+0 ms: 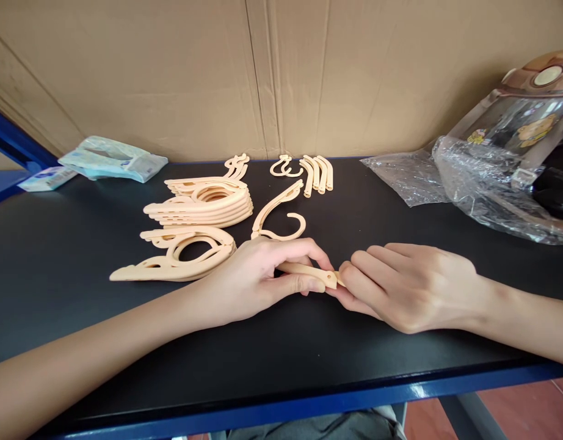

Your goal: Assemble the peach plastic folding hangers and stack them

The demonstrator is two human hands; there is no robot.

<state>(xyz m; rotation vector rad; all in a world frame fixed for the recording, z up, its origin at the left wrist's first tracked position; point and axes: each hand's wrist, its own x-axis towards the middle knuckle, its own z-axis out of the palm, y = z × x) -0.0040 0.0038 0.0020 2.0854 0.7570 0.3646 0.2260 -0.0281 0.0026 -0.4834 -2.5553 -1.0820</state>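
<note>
Near the middle of the black table, my left hand (249,275) is closed round a cream plastic folding clothes hanger (314,274). Its thumb lies along a flat arm with a small hole near the end. Beyond my left fingers, the hanger's hook (300,226) and a second curved arm (275,205) stick out. My right hand (410,287) is closed in a pinch at the tip of the flat arm, on a cream piece (340,279) that mostly hides behind its fingers. Left of my hands lie a folded hanger (208,256) and a stack of hangers (199,211).
Loose curved arms (325,174) and hooks (281,166) lie at the back, with more small pieces (237,166) to their left. Pale blue packets (112,159) sit at the back left. On the right stand clear plastic wrap (483,183) and a bottle (533,104). A cardboard wall (171,73) rises behind.
</note>
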